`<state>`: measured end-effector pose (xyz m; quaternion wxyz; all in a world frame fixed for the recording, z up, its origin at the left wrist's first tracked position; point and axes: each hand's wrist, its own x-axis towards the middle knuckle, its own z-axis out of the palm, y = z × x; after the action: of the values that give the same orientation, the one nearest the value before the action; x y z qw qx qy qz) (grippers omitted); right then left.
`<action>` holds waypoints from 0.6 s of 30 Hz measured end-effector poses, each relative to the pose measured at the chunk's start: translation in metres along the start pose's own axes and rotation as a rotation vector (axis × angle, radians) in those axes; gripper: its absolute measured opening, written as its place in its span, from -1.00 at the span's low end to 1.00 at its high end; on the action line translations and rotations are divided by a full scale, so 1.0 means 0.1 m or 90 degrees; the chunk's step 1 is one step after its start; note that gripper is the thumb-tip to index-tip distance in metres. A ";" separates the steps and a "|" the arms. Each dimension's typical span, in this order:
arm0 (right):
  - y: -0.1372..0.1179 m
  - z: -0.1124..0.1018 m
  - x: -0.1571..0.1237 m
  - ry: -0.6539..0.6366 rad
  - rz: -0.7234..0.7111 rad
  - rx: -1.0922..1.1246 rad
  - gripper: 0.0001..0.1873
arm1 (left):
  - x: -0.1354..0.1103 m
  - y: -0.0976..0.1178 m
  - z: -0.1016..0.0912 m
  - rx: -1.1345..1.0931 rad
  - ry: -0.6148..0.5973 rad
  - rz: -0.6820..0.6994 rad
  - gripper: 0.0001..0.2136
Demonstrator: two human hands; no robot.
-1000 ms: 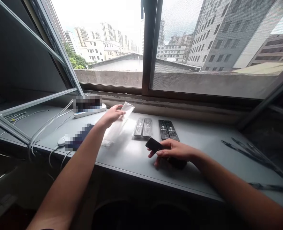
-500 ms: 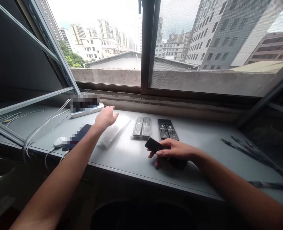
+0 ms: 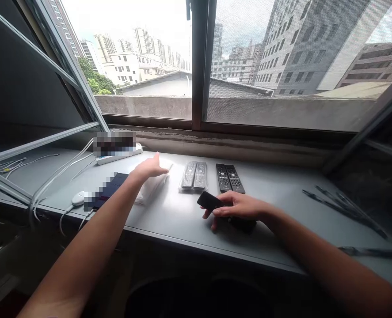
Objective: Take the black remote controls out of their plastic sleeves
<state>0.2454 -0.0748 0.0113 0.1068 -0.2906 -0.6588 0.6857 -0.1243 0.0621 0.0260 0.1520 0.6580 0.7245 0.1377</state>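
Observation:
My left hand reaches over a flat stack of clear plastic bags, its thumb raised and its fingers stretched toward the far edge. Whether the fingertips touch the plastic is hard to see. In my right hand is a black remote control, smooth side up, held low above the table near its front edge. Two remotes in clear plastic wrap lie side by side between the hands. Just beyond my right hand are two unwrapped black remotes, buttons facing up.
A white power strip and cables sit at the back left, by a metal frame. A dark flat item and a white round device lie nearer. Dark thin strips are on the right. Windows stand behind.
My left hand has moved slightly lower over the bags, its thumb now pointing up. The view has shifted a little. My right hand keeps the remote control in nearly the same place.

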 end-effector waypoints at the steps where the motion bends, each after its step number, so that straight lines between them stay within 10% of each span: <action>1: 0.00 0.00 0.00 -0.003 -0.002 -0.001 -0.47 | 0.00 0.01 -0.02 -0.007 -0.005 -0.011 0.11; 8: 0.07 0.02 0.05 0.058 -0.038 0.124 -0.35 | -0.25 0.59 0.04 -0.322 0.122 0.158 -0.38; 12: 0.12 -0.02 0.09 0.196 -0.127 0.224 -0.39 | -0.48 1.20 0.17 -0.698 -0.169 0.252 -0.60; 15: 0.12 -0.08 0.11 0.304 -0.179 0.298 -0.51 | -0.56 1.53 0.30 -0.698 -0.395 0.344 -0.59; 18: 0.08 -0.12 0.10 0.359 -0.184 0.358 -0.57 | -0.47 1.68 0.45 -0.695 -0.446 0.430 -0.53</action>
<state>0.2457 -0.0608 0.0019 0.4532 -0.3310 -0.4247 0.7104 0.0506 0.0318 0.0540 0.6303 0.6815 0.2195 0.3001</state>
